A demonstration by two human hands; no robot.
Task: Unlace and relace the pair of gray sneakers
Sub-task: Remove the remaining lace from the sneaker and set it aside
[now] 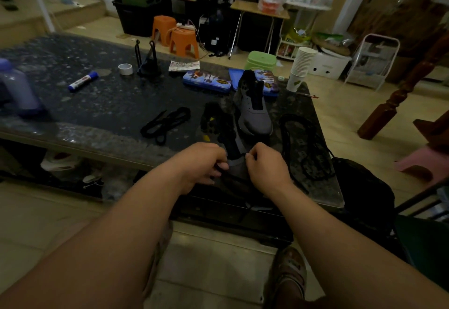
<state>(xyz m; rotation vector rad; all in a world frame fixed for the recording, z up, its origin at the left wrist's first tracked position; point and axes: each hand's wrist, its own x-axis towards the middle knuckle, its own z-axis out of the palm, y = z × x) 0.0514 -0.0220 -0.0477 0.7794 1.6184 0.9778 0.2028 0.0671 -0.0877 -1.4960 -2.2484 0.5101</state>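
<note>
a: nearest the lens, what do you see?
b: left forearm (102, 248) rising from the bottom left corner, a sandalled foot (289, 277) low down on the tiled floor (213, 260), and the right forearm (340, 240) from the bottom right. both arms reach to the near edge of a dark speckled table (97, 104).
a: and the hands?
b: left hand (201, 165) has its fingers curled, pinching a black lace (233, 177) that runs rightward over the toe of the near sneaker (237, 165). right hand (267, 167) is curled too, thumb and forefinger nipped together at the edge of that sneaker's upper. whether a lace end sits in that pinch as well, i cannot tell.
a: where are the shoes?
b: near sneaker lies at the table's near edge between the two hands, grey toe toward the person, black tongue pointing away. second sneaker (254, 111) stands just behind it, a little to the right, grey with a black tongue.
a: rest of the table, left to right?
b: blurred blue bottle (17, 87) at the far left, then a blue-capped marker (82, 81), a roll of white tape (125, 68) and a black stand (148, 63). a loose lace (165, 122) lies heaped left of the sneakers, apart from them. blue printed tins (206, 81) sit behind the second sneaker. right of the shoes lies a dark loop (303, 143), lace or insole, too dim to say. a stack of paper cups (301, 68) stands at the far right corner.
a: beyond the table?
b: two orange stools (175, 36) and a green stool (261, 60) on the floor.
</note>
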